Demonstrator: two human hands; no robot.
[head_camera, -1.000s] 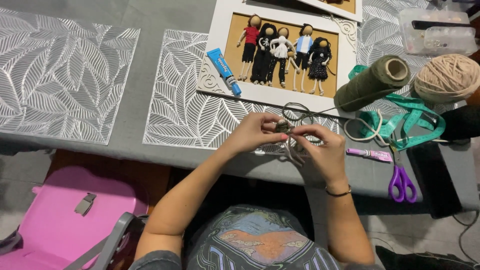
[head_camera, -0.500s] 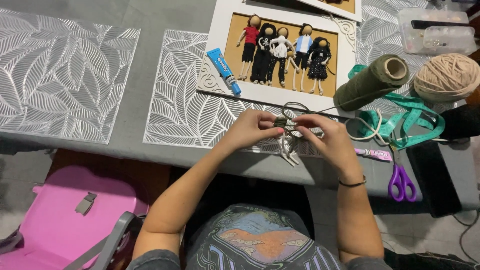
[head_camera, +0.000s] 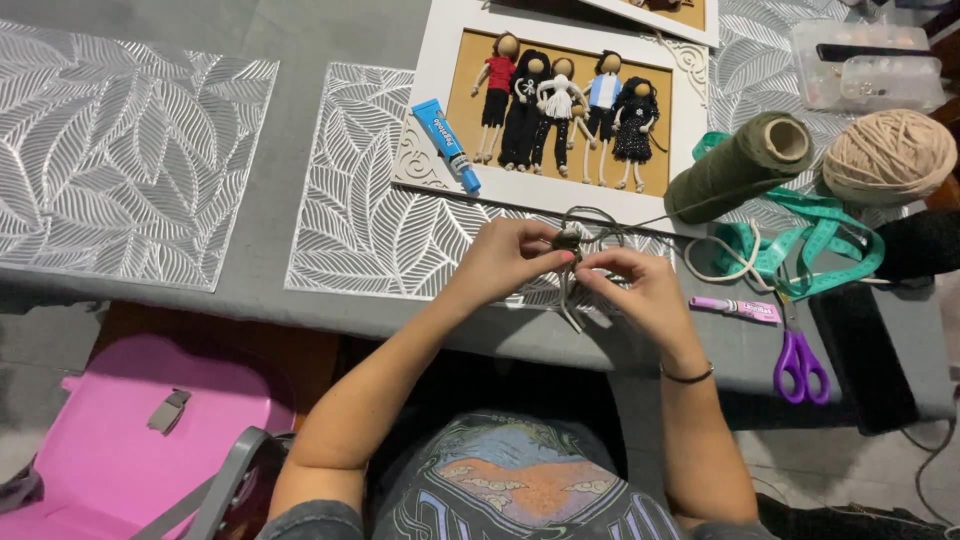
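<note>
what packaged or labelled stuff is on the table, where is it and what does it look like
blue glue tube: lying slanted on the white frame's left edge, white cap end.
pink tube: flat on grey cloth above purple scissors.
clear plastic box: top right, rectangular, small bits inside.

On the grey table (head_camera: 300, 60) lie a doll frame (head_camera: 560, 100), a blue glue tube (head_camera: 447, 146), beige yarn (head_camera: 888, 157), a green tape measure (head_camera: 800, 245), purple scissors (head_camera: 797, 360) and leaf mats (head_camera: 110, 150).

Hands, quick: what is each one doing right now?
Left hand: fingers pinched shut on the olive cord bundle.
Right hand: fingertips pinched on the same olive cord bundle from the other side.
</note>
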